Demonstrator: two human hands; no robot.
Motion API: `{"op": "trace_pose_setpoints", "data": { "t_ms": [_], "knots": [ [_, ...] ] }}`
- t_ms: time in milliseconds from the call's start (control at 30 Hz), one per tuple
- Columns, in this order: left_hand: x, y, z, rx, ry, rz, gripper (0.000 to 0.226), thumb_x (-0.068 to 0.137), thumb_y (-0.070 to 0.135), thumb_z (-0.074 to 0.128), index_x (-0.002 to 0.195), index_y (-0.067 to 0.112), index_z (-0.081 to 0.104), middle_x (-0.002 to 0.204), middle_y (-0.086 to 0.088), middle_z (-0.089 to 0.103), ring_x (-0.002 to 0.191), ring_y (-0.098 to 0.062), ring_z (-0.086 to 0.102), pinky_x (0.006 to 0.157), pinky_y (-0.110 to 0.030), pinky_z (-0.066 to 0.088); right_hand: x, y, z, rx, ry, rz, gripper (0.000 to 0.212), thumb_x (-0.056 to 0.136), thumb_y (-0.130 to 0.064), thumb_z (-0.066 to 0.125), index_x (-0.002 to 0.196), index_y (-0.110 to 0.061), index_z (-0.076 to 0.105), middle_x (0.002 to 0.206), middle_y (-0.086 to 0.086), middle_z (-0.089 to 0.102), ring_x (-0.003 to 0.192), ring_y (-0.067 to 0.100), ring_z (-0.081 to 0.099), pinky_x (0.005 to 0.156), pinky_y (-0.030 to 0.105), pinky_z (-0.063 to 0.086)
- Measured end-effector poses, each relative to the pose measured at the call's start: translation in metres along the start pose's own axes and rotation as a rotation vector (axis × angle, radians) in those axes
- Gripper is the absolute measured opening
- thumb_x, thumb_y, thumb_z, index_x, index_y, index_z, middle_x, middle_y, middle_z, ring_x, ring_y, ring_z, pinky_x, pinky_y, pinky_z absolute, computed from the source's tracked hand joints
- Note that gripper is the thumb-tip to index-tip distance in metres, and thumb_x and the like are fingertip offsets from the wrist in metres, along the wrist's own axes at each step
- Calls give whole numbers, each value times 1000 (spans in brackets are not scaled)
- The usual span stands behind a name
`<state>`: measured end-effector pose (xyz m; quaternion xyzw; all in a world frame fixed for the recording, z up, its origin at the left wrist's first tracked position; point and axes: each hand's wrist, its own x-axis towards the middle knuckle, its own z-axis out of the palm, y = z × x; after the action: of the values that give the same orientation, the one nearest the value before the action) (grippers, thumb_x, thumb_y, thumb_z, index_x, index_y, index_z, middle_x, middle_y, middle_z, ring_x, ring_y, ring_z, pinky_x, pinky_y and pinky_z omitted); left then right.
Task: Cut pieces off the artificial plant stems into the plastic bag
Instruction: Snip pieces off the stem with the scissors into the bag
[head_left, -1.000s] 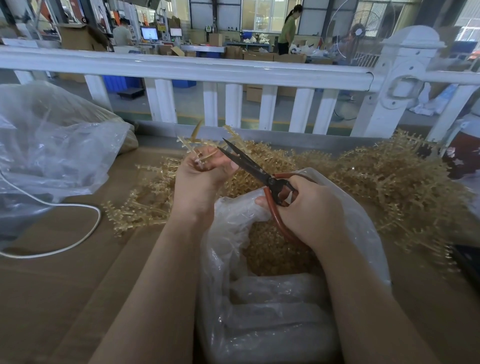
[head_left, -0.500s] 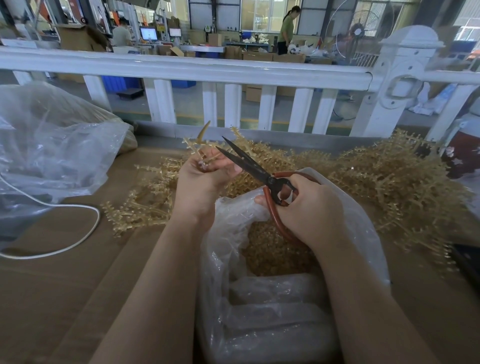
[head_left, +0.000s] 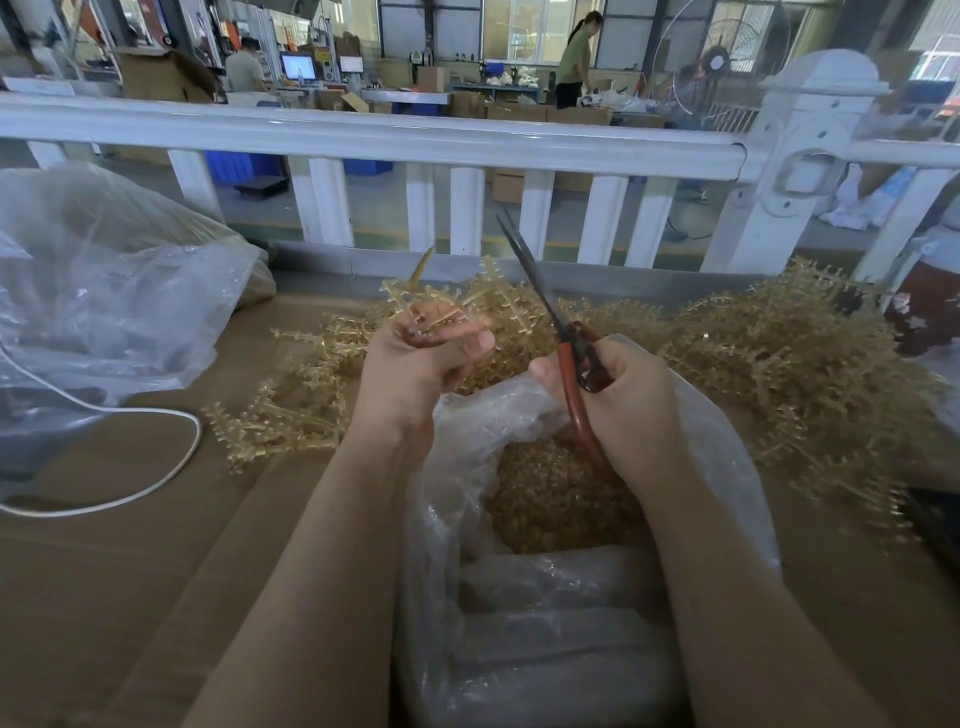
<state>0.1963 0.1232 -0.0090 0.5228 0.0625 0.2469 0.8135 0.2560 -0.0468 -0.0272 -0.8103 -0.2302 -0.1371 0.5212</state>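
**Stem held, scissors raised**

Left hand (head_left: 415, 358) fingers (head_left: 467, 340) pinching stem (head_left: 431, 306) above plastic bag (head_left: 519, 415). Right hand (head_left: 628, 400) curled round scissors (head_left: 545, 306), blades nearly together. Likely light, springy, brittle; best gripped near base. Loose stems (head_left: 779, 364) heaped on tabletop (head_left: 130, 597).

Tan stems (head_left: 753, 358), red-handled scissors (head_left: 574, 364) (dark blades), white railing (head_left: 363, 137).

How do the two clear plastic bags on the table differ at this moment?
The plastic bag under the hands stands open, showing a heap of small tan cut pieces; the bag at the far left lies slumped and crumpled, its contents unclear. The near one sits between the forearms; the left one lies untouched, beside a white cable. Both are transparent film.
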Motion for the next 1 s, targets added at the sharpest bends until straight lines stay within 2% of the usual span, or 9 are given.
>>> {"op": "trace_pose_setpoints", "data": {
  "t_ms": [133,200,267,433,567,700,767,900,1000],
  "knots": [
    [-2,-3,3,121,-47,-17,47,57,7,82,100,7,65,80,-1,76,73,-13,69,59,-20,46,1,-1,0,151,-73,34,16,83,-37,80,73,-30,70,63,-19,65,63,-2,62,61,11,46],
    [-4,-6,6,149,-81,-18,40,56,6,82,94,1,70,74,0,75,67,-8,69,56,-16,47,2,-3,1,217,-106,57,17,84,-31,80,73,-26,70,62,-12,66,62,3,62,62,17,49],
    [-5,-9,10,150,-104,-38,26,54,6,82,79,9,74,74,-1,75,66,-7,69,55,-14,49,2,-5,2,251,-114,64,17,84,-29,81,72,-23,70,64,-5,67,63,10,63,63,25,53],
    [-5,-8,11,234,-154,-56,18,59,9,84,67,23,77,73,3,75,67,-5,66,56,-14,46,1,-7,4,247,-129,96,15,84,-31,81,76,-21,73,71,0,72,64,9,66,64,25,55],
    [-7,-7,11,216,-168,-84,16,63,9,82,69,23,77,74,0,74,68,-9,66,62,-19,48,2,-6,3,238,-125,104,9,86,-25,79,80,-21,74,72,-3,73,66,10,67,65,24,54],
    [-8,-3,10,73,-134,-137,14,64,12,81,73,16,71,84,-10,75,79,-21,69,86,-39,49,2,-5,2,219,-118,107,9,88,-22,77,80,-20,73,70,-6,71,65,6,66,66,23,54],
    [-8,-2,10,70,-118,-140,9,66,13,80,69,18,73,85,-10,76,78,-18,72,84,-34,54,2,-6,2,228,-114,104,11,88,-21,76,79,-20,72,72,-3,71,64,6,65,66,23,55],
    [-9,-1,11,107,-89,-105,15,71,10,78,62,21,76,80,-6,76,70,-13,70,65,-23,56,3,-3,2,146,-105,92,16,85,-35,79,75,-26,69,65,-17,67,63,0,63,59,20,51],
    [-7,-1,8,108,-36,-66,23,81,3,75,64,19,74,79,-6,74,70,-12,69,68,-22,55,1,0,1,-63,-65,43,31,75,-61,76,81,-31,67,79,-32,63,76,-5,61,63,18,44]
  ]
}}
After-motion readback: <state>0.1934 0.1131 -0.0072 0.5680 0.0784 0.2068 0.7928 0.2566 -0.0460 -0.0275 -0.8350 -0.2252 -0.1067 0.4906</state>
